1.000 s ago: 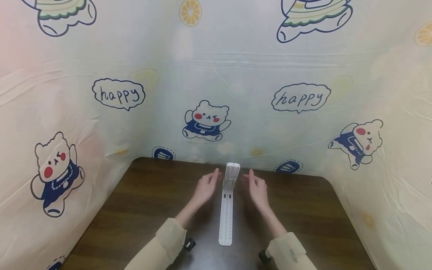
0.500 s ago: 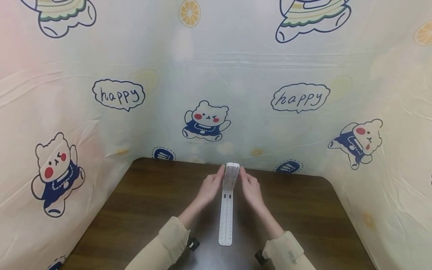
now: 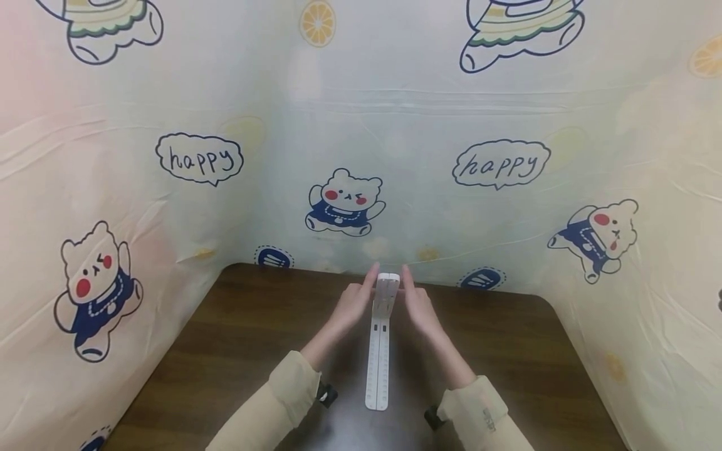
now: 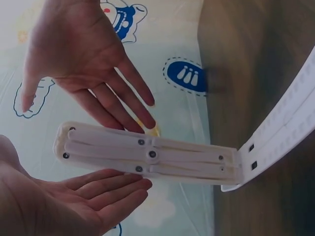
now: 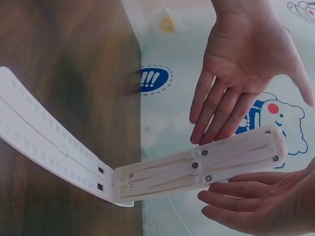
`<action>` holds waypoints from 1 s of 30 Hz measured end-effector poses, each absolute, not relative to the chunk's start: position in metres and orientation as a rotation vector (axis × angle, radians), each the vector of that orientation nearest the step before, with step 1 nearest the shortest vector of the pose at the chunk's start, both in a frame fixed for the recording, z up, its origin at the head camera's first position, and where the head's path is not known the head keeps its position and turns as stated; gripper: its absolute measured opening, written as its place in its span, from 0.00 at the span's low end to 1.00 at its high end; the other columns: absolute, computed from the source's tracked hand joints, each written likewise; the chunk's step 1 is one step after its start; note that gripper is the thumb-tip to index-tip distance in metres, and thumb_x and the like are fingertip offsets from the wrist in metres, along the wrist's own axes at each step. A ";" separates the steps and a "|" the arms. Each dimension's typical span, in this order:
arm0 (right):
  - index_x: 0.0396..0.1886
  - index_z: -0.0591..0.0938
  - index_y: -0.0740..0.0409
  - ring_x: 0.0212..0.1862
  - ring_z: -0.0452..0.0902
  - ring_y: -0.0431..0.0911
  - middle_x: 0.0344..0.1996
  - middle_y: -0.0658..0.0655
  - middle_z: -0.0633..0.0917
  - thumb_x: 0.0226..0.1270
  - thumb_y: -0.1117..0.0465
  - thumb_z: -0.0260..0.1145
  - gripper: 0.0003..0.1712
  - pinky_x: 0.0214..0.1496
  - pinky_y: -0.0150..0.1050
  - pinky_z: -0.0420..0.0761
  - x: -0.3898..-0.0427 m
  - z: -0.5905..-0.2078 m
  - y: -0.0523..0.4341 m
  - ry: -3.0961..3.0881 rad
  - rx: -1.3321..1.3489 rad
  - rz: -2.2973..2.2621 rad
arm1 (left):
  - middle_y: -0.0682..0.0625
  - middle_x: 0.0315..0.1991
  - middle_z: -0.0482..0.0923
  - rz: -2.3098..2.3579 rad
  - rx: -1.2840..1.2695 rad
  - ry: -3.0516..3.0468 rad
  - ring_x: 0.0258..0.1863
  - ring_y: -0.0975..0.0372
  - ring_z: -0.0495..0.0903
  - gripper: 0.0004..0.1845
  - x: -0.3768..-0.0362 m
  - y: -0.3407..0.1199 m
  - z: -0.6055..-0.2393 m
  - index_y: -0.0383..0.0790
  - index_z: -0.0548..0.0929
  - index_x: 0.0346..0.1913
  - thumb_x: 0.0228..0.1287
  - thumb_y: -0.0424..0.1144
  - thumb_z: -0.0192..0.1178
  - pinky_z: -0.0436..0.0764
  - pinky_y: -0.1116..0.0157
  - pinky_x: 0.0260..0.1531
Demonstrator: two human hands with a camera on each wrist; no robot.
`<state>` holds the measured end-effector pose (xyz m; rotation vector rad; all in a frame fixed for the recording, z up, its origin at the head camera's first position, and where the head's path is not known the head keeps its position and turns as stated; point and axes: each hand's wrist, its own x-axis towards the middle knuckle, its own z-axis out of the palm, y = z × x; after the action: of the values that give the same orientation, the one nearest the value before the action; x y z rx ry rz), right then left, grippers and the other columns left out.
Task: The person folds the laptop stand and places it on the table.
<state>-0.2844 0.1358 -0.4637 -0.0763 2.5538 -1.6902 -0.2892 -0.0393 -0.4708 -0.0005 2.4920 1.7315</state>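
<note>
A: At the far end of the bench (image 3: 237, 338), we have closed both hands in on the raised end of the white folding stand (image 3: 379, 351). A second ago they stood apart from it; now the left hand (image 3: 351, 305) and right hand (image 3: 418, 308) flank its upright part, palms facing each other.

B: Do we have hold of it?

A: Not by any grip. The fingers (image 4: 120, 189) of both hands are straight and held together, not curled round anything. In the wrist views the fingertips lie just beside the hinged part (image 5: 202, 169), touching it or close to touching; we cannot tell which.

B: And the stand itself?

A: It lies where it did, its long slotted strip (image 3: 376, 369) flat on the bench, running from near us to the far edge, its hinged end tilted up against the bear-print cloth (image 3: 344, 200).

B: So what does the closing-in amount to?

A: By our judgement, we are ready to press or fold that raised section, with nothing moved yet.

B: Any containers?

A: None in view.
</note>
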 end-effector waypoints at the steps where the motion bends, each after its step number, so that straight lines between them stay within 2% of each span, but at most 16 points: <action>1: 0.75 0.79 0.65 0.81 0.70 0.69 0.72 0.71 0.82 0.83 0.20 0.29 0.60 0.86 0.73 0.61 -0.285 -0.463 0.136 2.552 -0.061 -1.682 | 0.30 0.68 0.84 1.715 -0.003 2.507 0.69 0.36 0.83 0.62 -0.290 -0.040 -0.471 0.33 0.83 0.71 0.71 0.88 0.34 0.78 0.35 0.72; 4: 0.76 0.79 0.66 0.80 0.71 0.70 0.73 0.72 0.81 0.83 0.20 0.34 0.58 0.85 0.73 0.64 -0.284 -0.463 0.136 2.545 -0.018 -1.666 | 0.31 0.58 0.88 1.657 -0.014 2.572 0.51 0.43 0.88 0.58 -0.292 -0.041 -0.474 0.33 0.87 0.66 0.72 0.86 0.39 0.87 0.46 0.55; 6: 0.72 0.81 0.67 0.74 0.79 0.69 0.70 0.72 0.84 0.85 0.23 0.40 0.54 0.78 0.68 0.76 -0.283 -0.465 0.135 2.572 0.023 -1.649 | 0.30 0.46 0.86 1.631 -0.012 2.581 0.37 0.49 0.81 0.56 -0.292 -0.042 -0.476 0.32 0.89 0.61 0.73 0.84 0.42 0.82 0.54 0.40; 7: 0.66 0.85 0.68 0.65 0.86 0.66 0.62 0.71 0.89 0.85 0.25 0.42 0.52 0.69 0.61 0.83 -0.283 -0.465 0.135 2.587 0.034 -1.636 | 0.31 0.45 0.87 1.625 -0.007 2.586 0.35 0.52 0.80 0.55 -0.292 -0.042 -0.477 0.31 0.90 0.60 0.73 0.84 0.44 0.79 0.58 0.36; 8: 0.59 0.88 0.67 0.53 0.89 0.60 0.51 0.69 0.92 0.86 0.27 0.44 0.49 0.57 0.53 0.87 -0.283 -0.467 0.135 2.606 0.044 -1.626 | 0.36 0.44 0.88 1.617 0.001 2.600 0.34 0.55 0.80 0.53 -0.293 -0.042 -0.478 0.31 0.90 0.58 0.74 0.82 0.46 0.76 0.61 0.33; 9: 0.50 0.89 0.66 0.41 0.87 0.55 0.39 0.65 0.91 0.87 0.29 0.46 0.45 0.45 0.45 0.85 -0.283 -0.468 0.134 2.623 0.043 -1.618 | 0.38 0.40 0.87 1.619 0.009 2.599 0.32 0.56 0.78 0.52 -0.293 -0.043 -0.479 0.31 0.91 0.56 0.74 0.81 0.48 0.72 0.63 0.30; 10: 0.39 0.88 0.65 0.31 0.80 0.49 0.28 0.59 0.87 0.87 0.31 0.48 0.43 0.35 0.38 0.77 -0.283 -0.468 0.134 2.637 0.042 -1.612 | 0.39 0.37 0.86 1.621 0.024 2.601 0.31 0.56 0.78 0.50 -0.293 -0.043 -0.480 0.31 0.92 0.55 0.75 0.80 0.49 0.70 0.63 0.29; 11: 0.31 0.85 0.62 0.25 0.71 0.44 0.21 0.53 0.79 0.87 0.31 0.50 0.41 0.30 0.35 0.68 -0.283 -0.469 0.134 2.644 0.041 -1.612 | 0.42 0.33 0.84 1.620 0.037 2.605 0.30 0.56 0.77 0.49 -0.293 -0.043 -0.480 0.31 0.92 0.54 0.75 0.79 0.51 0.68 0.64 0.27; 13: 0.21 0.76 0.56 0.20 0.58 0.41 0.15 0.48 0.66 0.87 0.32 0.52 0.39 0.24 0.32 0.57 -0.283 -0.471 0.134 2.644 0.023 -1.617 | 0.49 0.28 0.82 1.621 0.057 2.623 0.28 0.59 0.76 0.46 -0.293 -0.043 -0.481 0.32 0.93 0.51 0.76 0.77 0.53 0.66 0.65 0.26; 15: 0.18 0.73 0.52 0.19 0.57 0.40 0.14 0.45 0.65 0.86 0.33 0.53 0.38 0.23 0.31 0.56 -0.283 -0.471 0.135 2.649 0.009 -1.626 | 0.54 0.21 0.74 1.623 0.060 2.632 0.23 0.61 0.70 0.44 -0.293 -0.043 -0.482 0.34 0.94 0.43 0.76 0.76 0.54 0.63 0.66 0.23; 18: 0.17 0.73 0.50 0.20 0.58 0.40 0.14 0.45 0.66 0.86 0.33 0.55 0.37 0.24 0.31 0.57 -0.283 -0.472 0.135 2.651 0.010 -1.627 | 0.56 0.16 0.62 1.630 0.047 2.631 0.18 0.63 0.59 0.41 -0.293 -0.043 -0.483 0.39 0.91 0.32 0.75 0.76 0.55 0.58 0.66 0.20; 20: 0.18 0.74 0.51 0.20 0.58 0.40 0.14 0.46 0.66 0.86 0.33 0.55 0.37 0.24 0.31 0.57 -0.282 -0.472 0.135 2.646 0.015 -1.626 | 0.58 0.14 0.59 1.633 0.040 2.631 0.17 0.64 0.57 0.39 -0.293 -0.043 -0.483 0.41 0.88 0.27 0.75 0.75 0.56 0.57 0.67 0.19; 23: 0.19 0.76 0.52 0.20 0.59 0.40 0.14 0.46 0.66 0.85 0.33 0.55 0.37 0.24 0.31 0.58 -0.282 -0.473 0.135 2.640 0.028 -1.628 | 0.58 0.14 0.59 1.632 0.036 2.632 0.16 0.64 0.56 0.38 -0.292 -0.043 -0.483 0.43 0.86 0.25 0.75 0.75 0.57 0.56 0.68 0.18; 27: 0.19 0.78 0.53 0.20 0.59 0.41 0.14 0.46 0.66 0.85 0.33 0.56 0.37 0.24 0.31 0.57 -0.281 -0.474 0.135 2.653 0.038 -1.635 | 0.55 0.16 0.62 1.630 0.035 2.622 0.18 0.63 0.59 0.40 -0.291 -0.044 -0.484 0.39 0.91 0.31 0.74 0.76 0.57 0.57 0.67 0.19; 30: 0.19 0.77 0.53 0.21 0.59 0.41 0.14 0.46 0.66 0.85 0.33 0.57 0.37 0.25 0.32 0.57 -0.279 -0.475 0.135 2.675 0.036 -1.631 | 0.49 0.26 0.82 1.636 0.034 2.610 0.25 0.61 0.74 0.42 -0.288 -0.045 -0.485 0.36 0.94 0.45 0.74 0.76 0.57 0.67 0.67 0.24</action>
<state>-0.2790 0.1349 -0.4750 0.0356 2.6753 -1.6314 -0.2884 -0.0447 -0.4848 0.0340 2.6105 1.6361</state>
